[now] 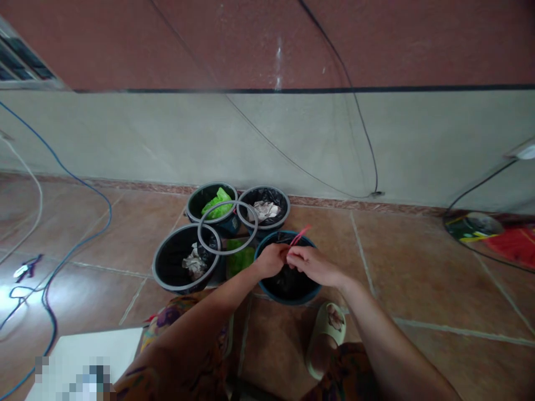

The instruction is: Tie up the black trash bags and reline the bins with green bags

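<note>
My left hand [273, 260] and my right hand [312, 265] meet over the nearest bin [288, 302], both with fingers closed. A red drawstring [299, 236] sticks up from between them. The fingertips are partly hidden, so how each hand pinches the string is hard to see. Below the hands, a black bin bag [288, 285] lies inside this bin. A loose grey ring [228, 252] rests across the rims of the neighbouring bins, left of my hands.
Bins stand close by: one with a green bag [219, 203], one with crumpled paper [265, 210], another with paper [194, 263] at left. A wall [167, 139] rises behind them. Blue cable [79, 245] crosses the floor at left. A red item [512, 245] lies at right.
</note>
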The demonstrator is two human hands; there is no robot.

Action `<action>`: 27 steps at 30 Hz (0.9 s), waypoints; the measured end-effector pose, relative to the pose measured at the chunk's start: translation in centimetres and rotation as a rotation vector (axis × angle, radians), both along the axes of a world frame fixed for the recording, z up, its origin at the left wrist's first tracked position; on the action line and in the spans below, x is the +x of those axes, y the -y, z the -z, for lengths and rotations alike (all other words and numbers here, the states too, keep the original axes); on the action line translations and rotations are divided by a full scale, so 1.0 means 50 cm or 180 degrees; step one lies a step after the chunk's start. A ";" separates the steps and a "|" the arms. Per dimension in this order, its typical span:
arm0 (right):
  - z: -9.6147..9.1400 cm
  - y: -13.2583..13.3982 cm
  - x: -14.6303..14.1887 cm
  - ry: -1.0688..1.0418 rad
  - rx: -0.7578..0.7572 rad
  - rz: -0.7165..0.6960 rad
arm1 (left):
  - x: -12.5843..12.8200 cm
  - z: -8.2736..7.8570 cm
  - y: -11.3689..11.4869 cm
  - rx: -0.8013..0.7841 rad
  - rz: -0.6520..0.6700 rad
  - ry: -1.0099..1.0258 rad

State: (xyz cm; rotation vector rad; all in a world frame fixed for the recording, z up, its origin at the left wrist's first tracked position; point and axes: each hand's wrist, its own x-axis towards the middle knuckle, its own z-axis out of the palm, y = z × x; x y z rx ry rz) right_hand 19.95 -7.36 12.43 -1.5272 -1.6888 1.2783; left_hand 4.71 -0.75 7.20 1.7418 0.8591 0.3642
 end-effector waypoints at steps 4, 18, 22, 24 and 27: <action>-0.005 -0.010 -0.004 0.0025 0.0227 0.0077 | 0.000 0.003 0.008 -0.0041 0.0413 0.0030; 0.053 -0.017 0.040 0.0229 -0.0027 0.1618 | 0.003 -0.003 0.016 -0.1151 -0.0410 0.0380; 0.067 0.002 0.011 0.0271 -0.1045 0.0612 | 0.002 0.007 0.007 -0.1083 -0.0696 0.0000; 0.066 0.010 -0.001 0.0418 -0.1336 0.0172 | 0.000 0.008 0.003 -0.0783 -0.0648 -0.0177; 0.055 0.013 0.000 0.0591 -0.1308 -0.0439 | -0.006 0.000 0.003 -0.0056 -0.0374 -0.0225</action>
